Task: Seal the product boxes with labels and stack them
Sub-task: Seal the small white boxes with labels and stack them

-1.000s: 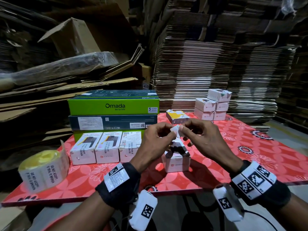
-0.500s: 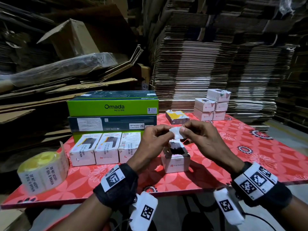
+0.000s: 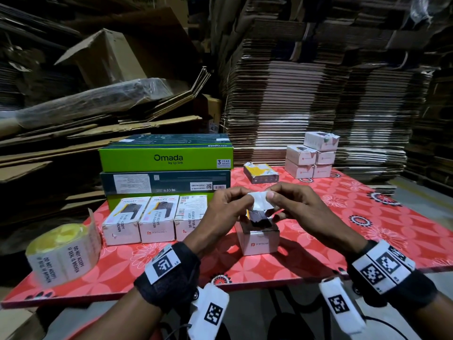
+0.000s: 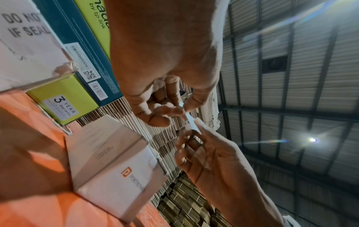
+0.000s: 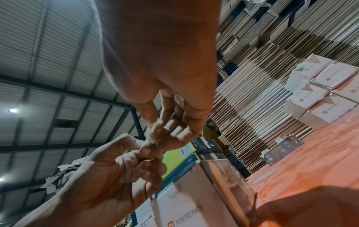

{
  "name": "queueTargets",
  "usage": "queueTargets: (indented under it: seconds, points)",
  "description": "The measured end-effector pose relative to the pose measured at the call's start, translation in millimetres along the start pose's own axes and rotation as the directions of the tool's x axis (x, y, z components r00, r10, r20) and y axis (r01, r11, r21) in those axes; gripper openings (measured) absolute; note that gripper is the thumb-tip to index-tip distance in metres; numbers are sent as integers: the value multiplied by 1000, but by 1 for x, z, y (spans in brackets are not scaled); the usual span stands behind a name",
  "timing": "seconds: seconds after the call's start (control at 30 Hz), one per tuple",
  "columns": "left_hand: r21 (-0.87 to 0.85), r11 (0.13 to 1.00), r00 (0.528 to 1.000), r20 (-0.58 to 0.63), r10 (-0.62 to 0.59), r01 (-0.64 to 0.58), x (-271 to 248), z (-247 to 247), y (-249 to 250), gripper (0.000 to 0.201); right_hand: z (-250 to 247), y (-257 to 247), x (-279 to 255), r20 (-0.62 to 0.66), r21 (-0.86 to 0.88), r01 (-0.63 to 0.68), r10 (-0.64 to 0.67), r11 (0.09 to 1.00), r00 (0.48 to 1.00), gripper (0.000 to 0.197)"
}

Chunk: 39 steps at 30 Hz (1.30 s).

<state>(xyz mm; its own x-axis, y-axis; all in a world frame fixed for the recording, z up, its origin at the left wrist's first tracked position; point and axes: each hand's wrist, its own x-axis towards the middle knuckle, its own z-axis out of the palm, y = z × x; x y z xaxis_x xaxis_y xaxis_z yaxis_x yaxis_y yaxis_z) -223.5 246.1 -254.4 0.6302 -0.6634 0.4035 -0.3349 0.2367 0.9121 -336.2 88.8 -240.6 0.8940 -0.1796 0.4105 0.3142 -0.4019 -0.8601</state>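
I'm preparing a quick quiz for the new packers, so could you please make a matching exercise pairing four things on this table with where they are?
Things:
1. label roll
2. white label
3. open box
4. yellow box

Places:
A. standing just below the hands
B. near left corner of the table
C. pinched between left hand and right hand
D. lying beside the far stack of white boxes

Pairs: 1-B, 2-C, 3-A, 4-D
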Motion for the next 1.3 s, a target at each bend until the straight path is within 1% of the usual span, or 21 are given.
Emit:
queueTargets:
  seconds: [0.1, 0.13, 0.2, 0.27, 0.3, 0.43, 0.53, 0.6, 0.67, 0.73, 0.77, 0.9, 0.97, 1.07, 1.17, 1.23, 1.3]
  points:
    - [-20, 1000, 1000, -15, -19, 19, 0, 0, 1, 13, 3, -1, -2, 1, 52, -24, 24, 998, 1000, 42]
    - [-25, 999, 1000, -18, -25, 24, 0, 0, 1, 14, 4, -1, -2, -8, 48, -17, 17, 999, 1000, 41]
    - [-38, 999, 1000, -11, -27, 27, 0, 0, 1, 16, 5, -1, -2, -28, 10, 22, -21, 1000, 999, 27]
    - [-44, 998, 999, -12, -38, 38, -1, 1, 2, 12, 4, 1, -2, -49, -22, 51, -52, 998, 997, 14]
    - [-55, 998, 999, -10, -41, 41, -1, 1, 2, 11, 4, 2, -1, -63, -32, 58, -60, 998, 996, 11]
    - [-94, 995, 999, 21, -30, 32, -2, 1, -1, 16, 4, 5, -1, -126, -58, 88, -95, 994, 987, 7]
    - [-48, 999, 1000, 3, -6, 6, -4, 2, -5, 25, 4, 5, -1, -135, -102, 112, -125, 988, 983, 6]
    - [-39, 999, 1000, -3, 11, -11, -4, 2, -7, 27, 4, 3, -1, -131, -100, 114, -127, 988, 983, 8]
    - [-59, 998, 1000, 13, 8, -7, -4, 2, -8, 30, 3, 2, -2, -117, -81, 106, -115, 991, 986, 9]
    - [-91, 996, 999, 33, -21, 24, -4, 0, -9, 35, 2, 2, -3, -93, -67, 92, -98, 993, 991, 9]
    - [-107, 993, 998, 43, -37, 42, -4, 0, -9, 34, 1, 1, -4, -81, -58, 83, -87, 995, 993, 9]
    - [-165, 982, 993, 81, -81, 93, -4, 0, -8, 11, -3, 0, -4, -34, 19, 13, -12, 1000, 999, 8]
    - [-204, 972, 990, 103, -98, 117, -5, 0, -8, 5, -4, -1, -3, -16, 50, -18, 19, 999, 1000, 7]
    - [-235, 964, 987, 131, -96, 125, -5, 1, -8, 9, -3, -1, -4, -6, 100, -46, 47, 994, 999, 6]
    - [-259, 959, 988, 128, -85, 116, -6, 0, -9, 14, -4, 0, -3, -29, 162, -68, 74, 984, 997, 6]
    - [-301, 946, 988, 130, -83, 119, -7, -1, -9, 21, -6, 1, -1, -49, 192, -82, 93, 978, 994, 8]
    - [-334, 934, 986, 145, -80, 125, -8, -1, -8, 23, -8, 1, -1, -42, 194, -85, 95, 977, 995, 12]
